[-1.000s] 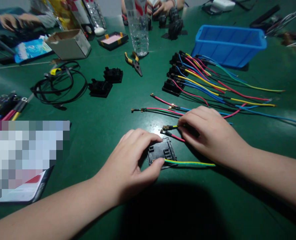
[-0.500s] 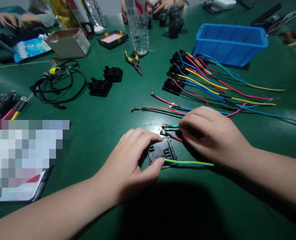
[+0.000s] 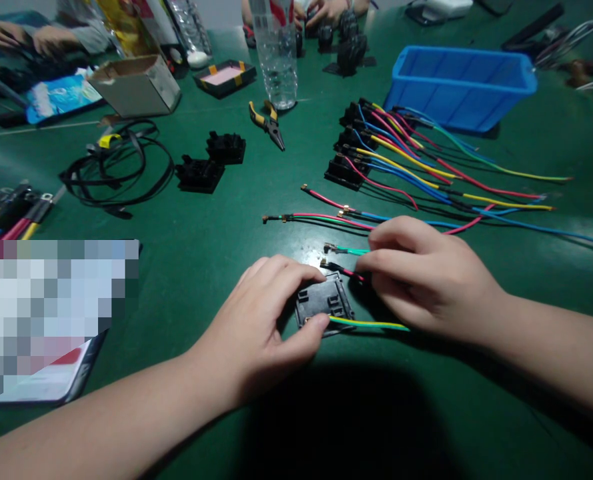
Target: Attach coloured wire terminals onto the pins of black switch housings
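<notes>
My left hand (image 3: 271, 320) is closed around a flat black plastic base (image 3: 321, 300), index finger at its far edge and thumb at its near edge. A yellow-and-green wire (image 3: 371, 324) runs rightward out of the base from under the thumb. To the right, my right hand (image 3: 421, 273) is closed, its fingertips on a red wire (image 3: 353, 274) with a black sleeve and a brass terminal. The terminal points left, just above the base's far edge. A green wire (image 3: 349, 251) with a metal terminal lies beyond it, its other part hidden by my right hand.
Red and blue wires (image 3: 321, 217) lie beyond my hands. Several wired black modules (image 3: 349, 170) sit by a blue bin (image 3: 466, 87). Pliers (image 3: 271, 127), two black modules (image 3: 201, 175), a bottle (image 3: 279, 73) and a cable coil (image 3: 119, 167) are farther off. Other people's hands (image 3: 31, 37) show at the back.
My right hand has shifted its fingers toward the red wire, and that wire's terminal has moved slightly. The green wire's terminals have shifted a little. My left hand and the base stay put.
</notes>
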Available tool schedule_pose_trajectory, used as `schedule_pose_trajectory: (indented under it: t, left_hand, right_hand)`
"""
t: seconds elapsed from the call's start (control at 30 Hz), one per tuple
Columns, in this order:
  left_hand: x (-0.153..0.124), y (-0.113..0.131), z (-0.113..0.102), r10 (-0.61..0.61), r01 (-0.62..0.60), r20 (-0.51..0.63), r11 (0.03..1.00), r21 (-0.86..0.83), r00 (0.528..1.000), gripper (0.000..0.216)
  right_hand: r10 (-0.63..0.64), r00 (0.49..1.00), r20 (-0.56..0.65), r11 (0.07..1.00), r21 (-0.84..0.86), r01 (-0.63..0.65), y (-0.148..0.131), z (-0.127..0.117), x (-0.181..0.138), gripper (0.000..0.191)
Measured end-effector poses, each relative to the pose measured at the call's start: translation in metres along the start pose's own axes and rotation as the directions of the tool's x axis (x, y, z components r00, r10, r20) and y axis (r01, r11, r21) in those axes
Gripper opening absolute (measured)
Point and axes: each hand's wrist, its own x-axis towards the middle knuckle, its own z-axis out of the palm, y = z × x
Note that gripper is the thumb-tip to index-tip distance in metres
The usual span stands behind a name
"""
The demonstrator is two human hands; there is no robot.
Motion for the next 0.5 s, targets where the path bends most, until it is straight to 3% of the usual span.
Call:
schedule_pose_trajectory:
  t: [0.23, 0.5]
  left_hand:
    - [0.0003, -0.0013, 0.0014, 0.010, -0.010, -0.008, 1.000, 0.004, 1.000, 0.027]
    - [-0.0004, -0.0012, 0.0007, -0.001, 0.001, -0.005, 1.000, 0.001, 1.000, 0.028]
  right_hand:
    - [0.027, 0.992, 0.120, 0.998, 0.046, -0.032, -0.0010, 0.0001, 0.0023, 0.019]
    - [0.055, 0.992, 0.116, 0.995, -0.086, -0.046, -0.0010, 0.0008, 0.0042, 0.016]
